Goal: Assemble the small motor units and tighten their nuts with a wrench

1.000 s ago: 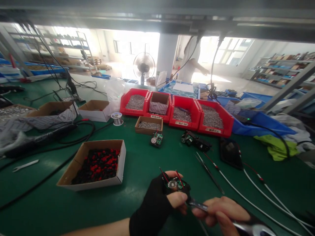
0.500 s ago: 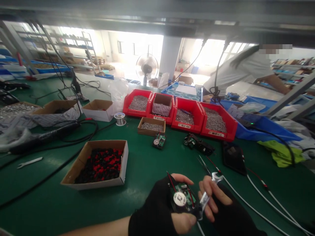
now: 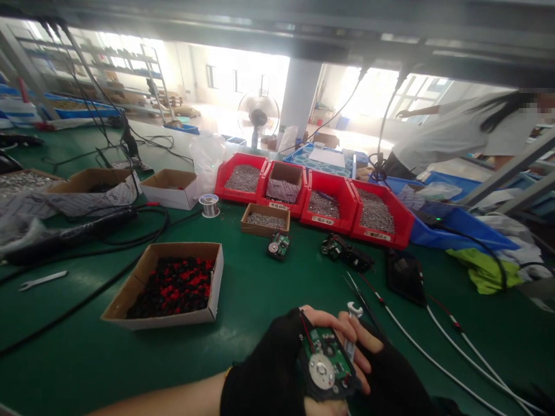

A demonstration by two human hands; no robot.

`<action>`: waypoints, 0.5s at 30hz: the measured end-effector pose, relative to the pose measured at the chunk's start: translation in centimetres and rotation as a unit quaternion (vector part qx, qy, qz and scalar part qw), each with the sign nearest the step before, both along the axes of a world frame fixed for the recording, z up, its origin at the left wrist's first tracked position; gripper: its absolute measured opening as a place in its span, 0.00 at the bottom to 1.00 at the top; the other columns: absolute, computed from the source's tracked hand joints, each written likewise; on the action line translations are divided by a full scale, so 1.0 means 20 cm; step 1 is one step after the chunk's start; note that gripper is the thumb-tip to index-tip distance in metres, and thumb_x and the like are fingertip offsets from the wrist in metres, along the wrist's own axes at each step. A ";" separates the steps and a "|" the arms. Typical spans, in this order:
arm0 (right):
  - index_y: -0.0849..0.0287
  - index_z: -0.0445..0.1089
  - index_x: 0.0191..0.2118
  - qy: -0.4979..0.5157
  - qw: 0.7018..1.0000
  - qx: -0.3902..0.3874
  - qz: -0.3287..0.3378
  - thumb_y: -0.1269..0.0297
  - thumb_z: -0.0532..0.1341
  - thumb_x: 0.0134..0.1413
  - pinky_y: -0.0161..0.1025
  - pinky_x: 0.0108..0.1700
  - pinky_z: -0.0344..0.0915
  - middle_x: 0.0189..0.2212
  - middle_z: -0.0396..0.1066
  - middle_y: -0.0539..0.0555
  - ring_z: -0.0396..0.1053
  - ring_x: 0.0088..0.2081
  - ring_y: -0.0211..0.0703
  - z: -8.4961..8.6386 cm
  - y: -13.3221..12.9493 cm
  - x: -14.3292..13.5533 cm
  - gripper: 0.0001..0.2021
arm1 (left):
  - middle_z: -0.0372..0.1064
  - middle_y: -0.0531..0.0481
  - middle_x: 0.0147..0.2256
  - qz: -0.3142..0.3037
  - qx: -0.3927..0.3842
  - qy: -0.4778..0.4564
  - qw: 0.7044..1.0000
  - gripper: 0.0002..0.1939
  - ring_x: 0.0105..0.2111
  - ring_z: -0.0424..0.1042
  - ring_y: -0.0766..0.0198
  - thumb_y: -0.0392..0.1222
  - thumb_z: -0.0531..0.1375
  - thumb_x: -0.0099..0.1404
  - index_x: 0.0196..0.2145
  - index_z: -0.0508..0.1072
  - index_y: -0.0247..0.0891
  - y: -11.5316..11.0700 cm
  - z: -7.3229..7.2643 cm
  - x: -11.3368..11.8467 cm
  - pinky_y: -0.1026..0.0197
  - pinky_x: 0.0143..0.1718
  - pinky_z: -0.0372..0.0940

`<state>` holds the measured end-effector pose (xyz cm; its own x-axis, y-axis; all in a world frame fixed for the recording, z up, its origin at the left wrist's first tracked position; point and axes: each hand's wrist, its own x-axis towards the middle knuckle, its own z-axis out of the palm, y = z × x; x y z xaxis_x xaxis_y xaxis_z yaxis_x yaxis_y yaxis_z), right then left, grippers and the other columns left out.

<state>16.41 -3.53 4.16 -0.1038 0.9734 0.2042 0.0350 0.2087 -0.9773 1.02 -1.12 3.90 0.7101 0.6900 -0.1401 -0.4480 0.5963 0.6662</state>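
Observation:
My left hand (image 3: 277,358), in a black fingerless glove, is closed around a small circuit board assembly (image 3: 329,352) with a green board, a round silver disc and a thin red wire. Close beside it, my right hand (image 3: 368,352), gloved the same way, grips a small open-end wrench (image 3: 350,341) whose jaws point up and away. The wrench's lower end is hidden by the assembly and my fingers. Farther off on the green bench lies a similar board assembly (image 3: 278,245), and right of that a black mechanism (image 3: 347,252).
A carton of black and red parts (image 3: 219,277) stands left of my hands. Red bins (image 3: 377,234) of small metal parts line the back. A second wrench (image 3: 43,280), a solder spool (image 3: 210,206), white cables (image 3: 416,333) and a black cable lie around. A person (image 3: 451,133) stands behind the bench.
The assembly has tilted so its board and disc face me more. The wrench has shifted left and turned more upright in my right hand. The person behind has moved right.

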 end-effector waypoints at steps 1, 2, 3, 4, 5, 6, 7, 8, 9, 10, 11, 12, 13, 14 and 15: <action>0.57 0.53 0.19 0.039 0.998 -0.045 0.015 0.42 0.56 0.61 0.30 0.16 0.60 0.12 0.53 0.46 0.55 0.13 0.34 0.00 0.00 -0.01 0.28 | 0.74 0.41 0.35 -0.004 0.011 0.000 1.000 0.25 0.38 0.76 0.50 0.51 0.75 0.45 0.36 0.72 0.37 0.00 0.01 -0.01 0.49 0.45 0.70; 0.57 0.51 0.19 0.076 0.992 -0.088 0.037 0.41 0.55 0.62 0.30 0.17 0.59 0.11 0.51 0.45 0.53 0.13 0.33 -0.01 0.01 -0.01 0.29 | 0.74 0.41 0.36 -0.008 0.023 0.001 1.000 0.26 0.38 0.76 0.50 0.47 0.76 0.43 0.37 0.73 0.37 0.00 0.02 -0.02 0.49 0.45 0.70; 0.56 0.50 0.18 0.107 0.985 -0.121 0.056 0.40 0.53 0.62 0.31 0.17 0.59 0.11 0.49 0.45 0.51 0.13 0.33 -0.02 0.01 -0.02 0.29 | 0.74 0.40 0.37 -0.013 0.036 0.002 0.999 0.27 0.38 0.76 0.49 0.44 0.77 0.41 0.37 0.73 0.37 0.00 0.02 -0.03 0.49 0.45 0.70; 0.56 0.49 0.18 0.128 0.980 -0.139 0.067 0.40 0.54 0.61 0.31 0.17 0.59 0.11 0.48 0.45 0.51 0.13 0.33 -0.03 0.00 -0.02 0.30 | 0.75 0.40 0.37 -0.017 0.041 0.004 0.999 0.28 0.38 0.76 0.49 0.42 0.77 0.39 0.38 0.74 0.37 0.01 0.02 -0.04 0.48 0.45 0.70; 0.56 0.48 0.18 0.149 0.974 -0.153 0.074 0.40 0.55 0.61 0.31 0.18 0.58 0.11 0.48 0.45 0.50 0.14 0.33 -0.05 0.00 -0.02 0.30 | 0.75 0.41 0.38 -0.023 0.038 0.006 0.999 0.27 0.38 0.76 0.50 0.42 0.77 0.39 0.38 0.74 0.38 0.01 0.01 -0.04 0.48 0.46 0.69; 0.56 0.49 0.19 0.179 0.965 -0.170 0.086 0.41 0.57 0.60 0.31 0.19 0.57 0.11 0.48 0.45 0.49 0.14 0.33 -0.07 -0.01 -0.02 0.29 | 0.75 0.41 0.37 -0.031 0.028 0.011 0.999 0.26 0.37 0.76 0.50 0.44 0.77 0.40 0.37 0.74 0.38 0.02 0.00 -0.03 0.49 0.46 0.69; 0.57 0.50 0.19 0.213 0.952 -0.194 0.105 0.42 0.58 0.60 0.31 0.20 0.56 0.11 0.48 0.45 0.49 0.15 0.32 -0.09 -0.02 -0.02 0.29 | 0.75 0.41 0.36 -0.042 0.011 0.015 0.999 0.24 0.36 0.77 0.51 0.46 0.76 0.43 0.36 0.75 0.37 0.02 -0.02 -0.02 0.48 0.46 0.69; 0.57 0.50 0.19 0.248 0.934 -0.222 0.132 0.43 0.57 0.61 0.30 0.22 0.56 0.12 0.48 0.45 0.49 0.15 0.32 -0.11 -0.03 -0.02 0.29 | 0.75 0.41 0.35 -0.051 -0.008 0.019 0.998 0.22 0.36 0.77 0.51 0.50 0.75 0.46 0.35 0.75 0.37 0.02 -0.04 -0.01 0.48 0.46 0.69; 0.58 0.49 0.19 0.283 0.912 -0.249 0.160 0.44 0.56 0.63 0.30 0.24 0.55 0.12 0.48 0.45 0.48 0.16 0.31 -0.13 -0.03 -0.01 0.29 | 0.74 0.40 0.35 -0.060 -0.023 0.023 0.998 0.20 0.36 0.77 0.50 0.53 0.72 0.51 0.34 0.76 0.36 0.02 -0.05 0.00 0.47 0.46 0.69; 0.59 0.48 0.20 0.317 0.891 -0.269 0.183 0.46 0.53 0.65 0.29 0.26 0.55 0.12 0.47 0.45 0.48 0.17 0.30 -0.14 -0.04 0.00 0.28 | 0.74 0.39 0.35 -0.068 -0.030 0.025 0.997 0.20 0.37 0.77 0.50 0.55 0.70 0.54 0.34 0.76 0.36 0.02 -0.07 0.01 0.46 0.46 0.69; 0.59 0.47 0.20 0.344 0.873 -0.282 0.199 0.47 0.51 0.68 0.28 0.28 0.55 0.12 0.46 0.44 0.48 0.18 0.29 -0.16 -0.04 0.01 0.28 | 0.74 0.39 0.35 -0.071 -0.029 0.025 0.997 0.20 0.37 0.77 0.49 0.56 0.69 0.54 0.34 0.77 0.35 0.01 -0.07 0.01 0.46 0.46 0.69; 0.60 0.47 0.21 0.362 0.864 -0.282 0.206 0.49 0.49 0.69 0.27 0.29 0.55 0.12 0.47 0.44 0.49 0.18 0.29 -0.17 -0.03 0.02 0.27 | 0.75 0.39 0.36 -0.072 -0.023 0.020 0.997 0.20 0.38 0.77 0.48 0.56 0.70 0.53 0.35 0.77 0.36 0.01 -0.06 0.01 0.45 0.46 0.69; 0.60 0.48 0.22 0.375 0.864 -0.270 0.199 0.51 0.48 0.70 0.27 0.28 0.54 0.13 0.47 0.44 0.49 0.18 0.28 -0.19 -0.03 0.03 0.26 | 0.75 0.39 0.37 -0.063 -0.009 0.021 0.998 0.21 0.38 0.77 0.48 0.54 0.72 0.51 0.35 0.77 0.36 0.00 -0.05 0.00 0.46 0.47 0.69; 0.60 0.51 0.23 0.384 0.869 -0.251 0.185 0.52 0.49 0.70 0.26 0.26 0.54 0.13 0.49 0.44 0.50 0.17 0.28 -0.20 -0.01 0.05 0.24 | 0.75 0.40 0.38 -0.047 0.011 0.024 0.999 0.21 0.39 0.77 0.48 0.50 0.74 0.48 0.37 0.78 0.37 -0.01 -0.03 -0.01 0.47 0.47 0.69; 0.60 0.53 0.24 0.380 0.883 -0.222 0.165 0.52 0.51 0.69 0.26 0.23 0.53 0.14 0.51 0.43 0.52 0.16 0.28 -0.22 0.00 0.07 0.23 | 0.75 0.42 0.41 -0.031 0.030 0.030 0.999 0.23 0.42 0.76 0.47 0.44 0.76 0.44 0.39 0.78 0.39 -0.01 -0.01 -0.02 0.48 0.48 0.68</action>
